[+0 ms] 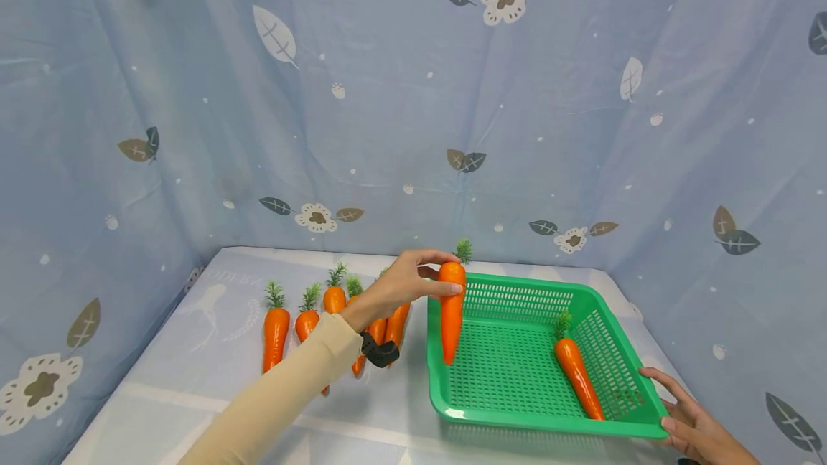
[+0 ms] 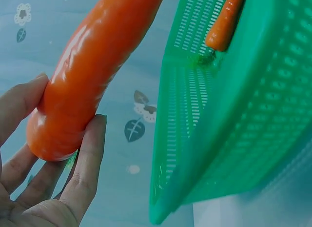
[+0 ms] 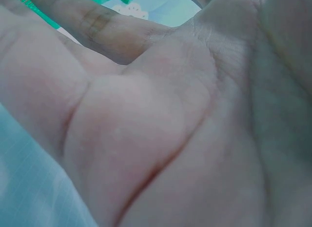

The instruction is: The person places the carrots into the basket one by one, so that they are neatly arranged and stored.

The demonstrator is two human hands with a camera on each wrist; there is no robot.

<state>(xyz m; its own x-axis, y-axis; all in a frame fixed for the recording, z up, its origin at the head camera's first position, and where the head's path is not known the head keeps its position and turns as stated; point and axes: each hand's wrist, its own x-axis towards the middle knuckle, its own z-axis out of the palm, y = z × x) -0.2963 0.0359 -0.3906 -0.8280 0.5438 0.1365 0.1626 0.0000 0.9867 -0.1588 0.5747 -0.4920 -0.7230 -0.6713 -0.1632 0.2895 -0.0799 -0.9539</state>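
My left hand (image 1: 413, 285) pinches an orange carrot (image 1: 452, 311) near its thick top, between thumb and fingers. The carrot hangs tip down over the left side of a green plastic basket (image 1: 543, 420), with its leafy green top above the fingers. In the left wrist view the same carrot (image 2: 87, 75) is apart from the basket wall (image 2: 263, 75). Inside the basket, a second carrot (image 1: 579, 379) lies along the right side. My right hand (image 1: 694, 422) holds the basket's front right corner with thumb and fingers. Mostly palm fills the right wrist view, so its fingertips are hidden there.
Several more carrots lie on the pale table (image 1: 213, 350) left of the basket, among them a leftmost carrot (image 1: 276, 336). My left forearm partly covers some of them. A blue patterned curtain (image 1: 388, 128) stands behind the table and along both sides.
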